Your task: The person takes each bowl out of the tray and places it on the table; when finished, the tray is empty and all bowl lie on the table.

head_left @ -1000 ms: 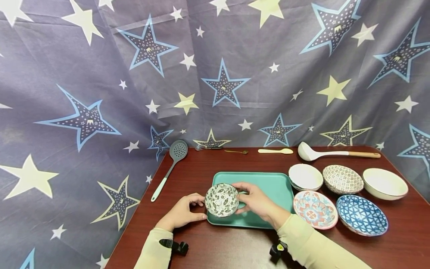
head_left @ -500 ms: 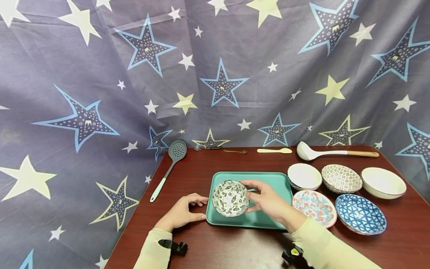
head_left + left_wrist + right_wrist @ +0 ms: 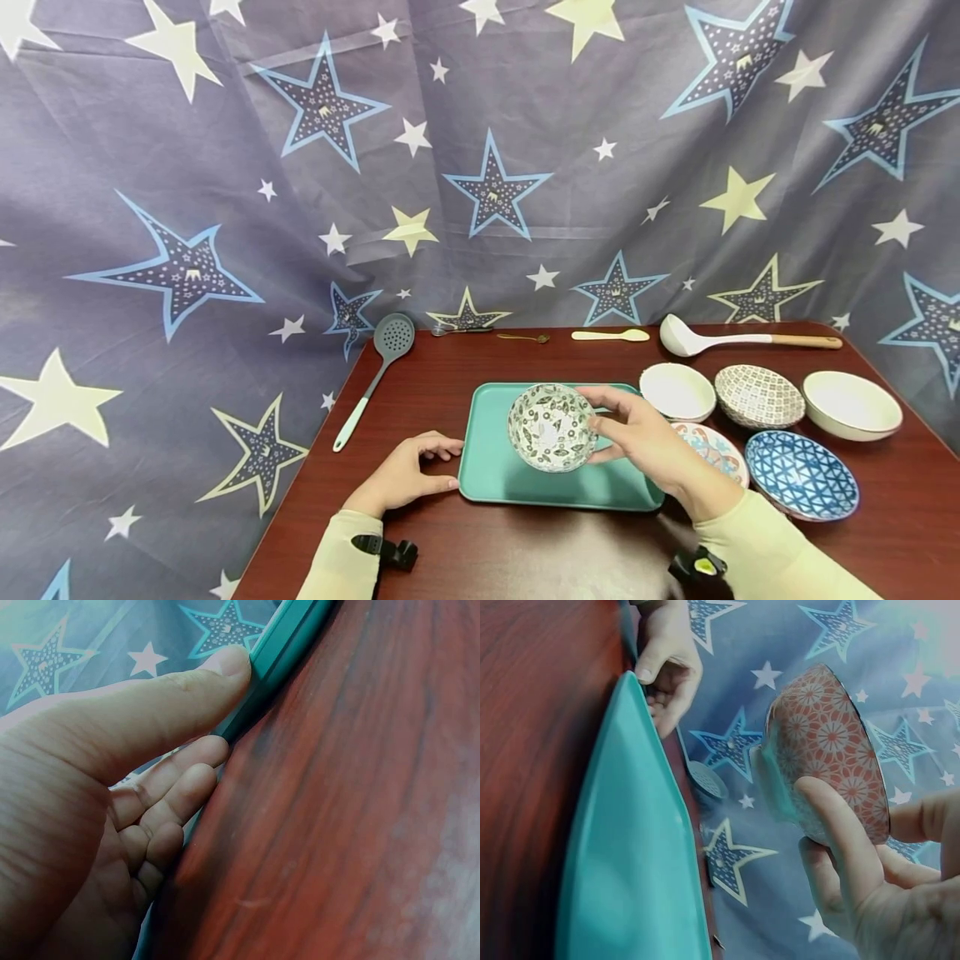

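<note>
My right hand holds a small bowl by its side, thumb and fingers spread around the wall, above the teal tray. Dark leaves and flowers on white line the bowl's inside; its outside is red with pale flowers, as the right wrist view shows. A clear gap separates bowl and tray there. At the tray's left edge rests my left hand, the thumb tip against the rim and the other fingers loosely bent beside it. In the left wrist view that thumb touches the tray's side.
Right of the tray stand a white bowl, a brown-patterned bowl, a cream bowl, a blue bowl and a partly covered pink-rimmed bowl. A ladle, small spoons and a skimmer lie along the back and left.
My right hand has carried the bowl rightward and a little up, from the tray's left edge to over its middle. The left hand has stayed at the tray's edge.
</note>
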Available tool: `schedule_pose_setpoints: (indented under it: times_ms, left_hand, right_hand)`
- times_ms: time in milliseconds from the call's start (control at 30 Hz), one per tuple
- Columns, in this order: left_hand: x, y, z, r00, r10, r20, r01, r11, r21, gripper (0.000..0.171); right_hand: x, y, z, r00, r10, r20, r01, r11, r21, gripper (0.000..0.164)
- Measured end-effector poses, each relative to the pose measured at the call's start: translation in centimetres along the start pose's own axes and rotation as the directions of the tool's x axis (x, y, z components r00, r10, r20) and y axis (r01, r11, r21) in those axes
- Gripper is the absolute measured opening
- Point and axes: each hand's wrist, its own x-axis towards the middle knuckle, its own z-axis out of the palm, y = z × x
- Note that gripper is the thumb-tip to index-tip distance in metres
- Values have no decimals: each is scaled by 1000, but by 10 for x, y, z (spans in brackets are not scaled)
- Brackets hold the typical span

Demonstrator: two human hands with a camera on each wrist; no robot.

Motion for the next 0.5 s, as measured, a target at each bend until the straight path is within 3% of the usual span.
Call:
schedule_pose_setpoints:
  times_ms: [500]
  left_hand:
    - [0,0,0,1000,-1,9,1,1000,0,54]
  right_hand:
    - [-37,-14,-48,990,-89,-105,79,993,-92,50]
